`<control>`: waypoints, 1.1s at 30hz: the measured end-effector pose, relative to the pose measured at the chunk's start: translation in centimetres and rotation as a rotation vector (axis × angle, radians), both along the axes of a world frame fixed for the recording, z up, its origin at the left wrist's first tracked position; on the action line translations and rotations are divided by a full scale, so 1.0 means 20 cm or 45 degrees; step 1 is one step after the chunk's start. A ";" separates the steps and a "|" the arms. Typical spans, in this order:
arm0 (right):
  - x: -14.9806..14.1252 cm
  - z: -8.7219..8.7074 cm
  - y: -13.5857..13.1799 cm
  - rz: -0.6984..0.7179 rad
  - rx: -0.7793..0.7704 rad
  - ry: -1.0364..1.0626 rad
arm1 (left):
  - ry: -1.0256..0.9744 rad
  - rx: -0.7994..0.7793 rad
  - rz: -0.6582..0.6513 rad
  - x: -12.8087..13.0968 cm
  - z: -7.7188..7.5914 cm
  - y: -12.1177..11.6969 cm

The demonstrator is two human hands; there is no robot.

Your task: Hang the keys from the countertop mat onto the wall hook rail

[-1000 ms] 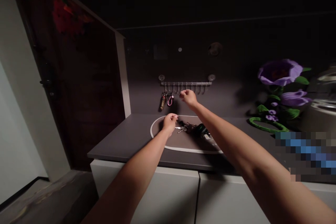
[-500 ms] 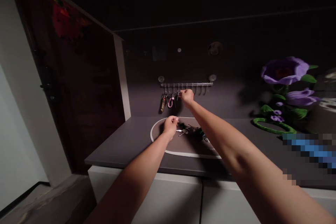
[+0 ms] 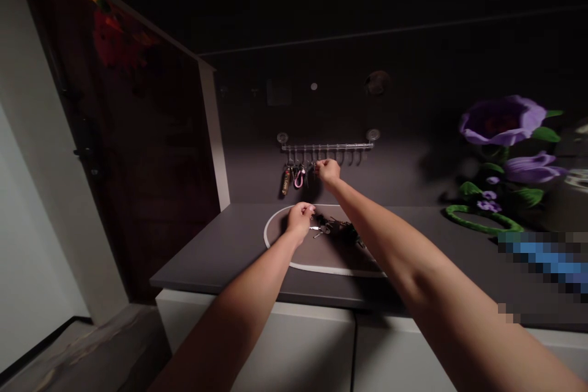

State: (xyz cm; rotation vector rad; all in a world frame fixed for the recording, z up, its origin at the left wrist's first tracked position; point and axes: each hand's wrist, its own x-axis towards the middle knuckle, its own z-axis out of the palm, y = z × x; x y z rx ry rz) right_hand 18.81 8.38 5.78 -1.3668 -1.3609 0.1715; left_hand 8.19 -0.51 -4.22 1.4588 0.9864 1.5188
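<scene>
My right hand (image 3: 327,171) is up at a clear hook rail (image 3: 340,147) on the back wall. Its fingers pinch what looks like a small key (image 3: 313,167) just below the hooks, partly hidden by the fingertips. Left of it, a pink carabiner (image 3: 299,178) and a brown tag (image 3: 286,182) hang with keys on the rail. Low over an oval mat (image 3: 316,268), my left hand (image 3: 300,219) has its fingers curled together; what they hold, if anything, is hidden. Beside it lie loose keys (image 3: 325,229) and a dark bunch of things in shadow.
Purple artificial flowers (image 3: 503,122) and a green ring (image 3: 482,220) stand on the counter (image 3: 206,251) at the right, near a blurred-out blue thing (image 3: 546,257). A dark shelf overhangs the space. To the left is a dark door (image 3: 151,196).
My right hand has dipped very slightly at the hooks, and the thin key by its fingertips shows less plainly. My left hand stays almost still. The view has shifted a little.
</scene>
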 end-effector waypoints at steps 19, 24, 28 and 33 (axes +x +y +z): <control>0.09 -0.01 -0.22 0.120 -0.060 0.002 | 0.082 0.049 -0.047 -0.01 0.00 -0.03; 0.15 -0.05 -0.41 0.170 -0.076 -0.178 | 0.116 0.059 -0.068 -0.01 0.00 -0.04; 0.18 -0.11 -0.56 0.162 -0.132 -0.379 | 0.148 0.046 -0.118 -0.01 0.01 -0.05; 0.21 -0.22 -0.65 0.135 -0.200 -0.631 | 0.251 0.077 -0.141 -0.01 0.01 -0.07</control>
